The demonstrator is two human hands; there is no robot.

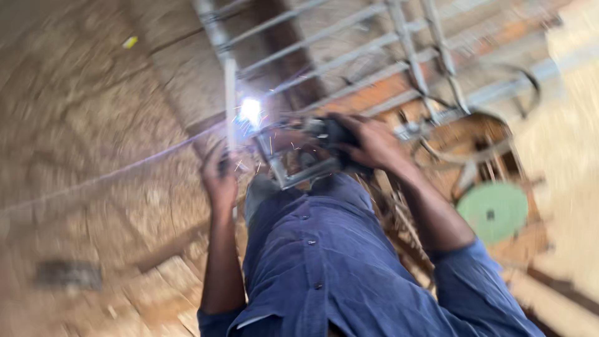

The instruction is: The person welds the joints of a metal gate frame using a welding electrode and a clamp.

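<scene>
A grey metal bar [230,103] is gripped at its lower end by the closed left hand [219,178]. Just right of the bar, a dark power tool [312,146] is held by the closed right hand [374,143], and bright sparks [251,112] are seen beside the bar.

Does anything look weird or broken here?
Nothing looks broken. The odd part is the bright white flash with sparks where the dark power tool in the right hand meets the thin grey metal bar near the left hand.
</scene>
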